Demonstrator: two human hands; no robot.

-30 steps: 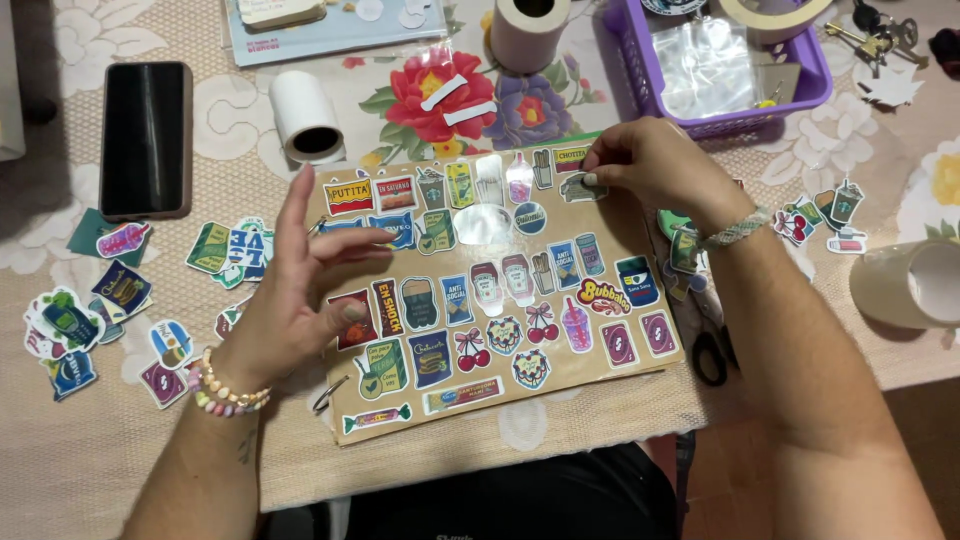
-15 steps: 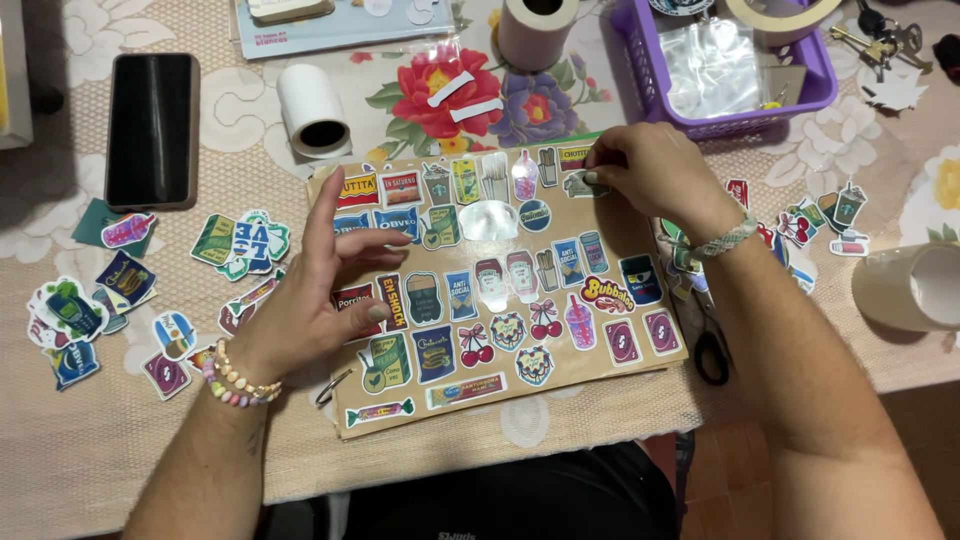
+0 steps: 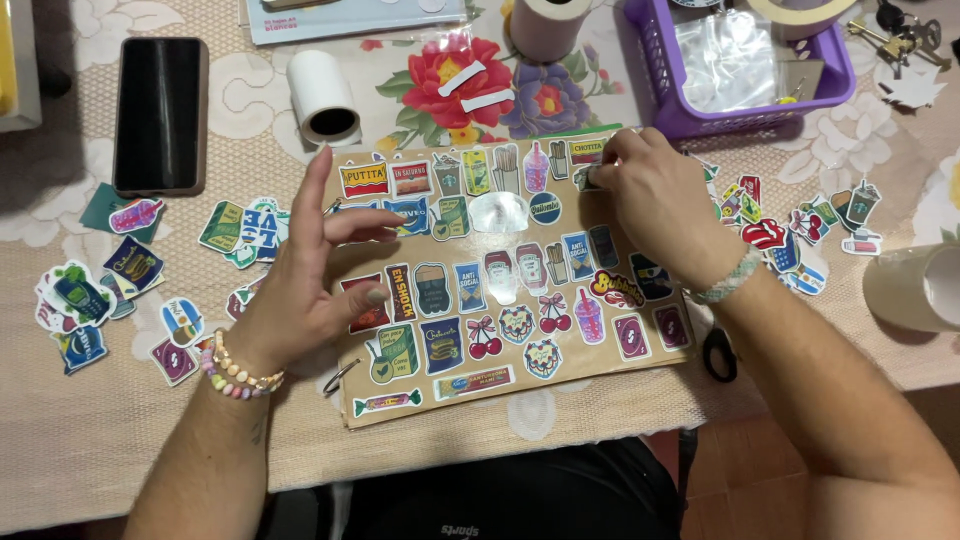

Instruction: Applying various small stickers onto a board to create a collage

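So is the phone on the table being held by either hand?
No: the black phone lies alone at the table's upper left, while the left hand and right hand are both over the brown sticker sheet.

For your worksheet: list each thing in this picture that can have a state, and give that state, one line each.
Left hand: open, fingers spread, raised over the board.
Right hand: pinching a small sticker at the board's top edge.
Brown board: flat, covered in stickers.
Phone: screen dark.
Purple basket: holds clear bags.
White roll: lying on its side.
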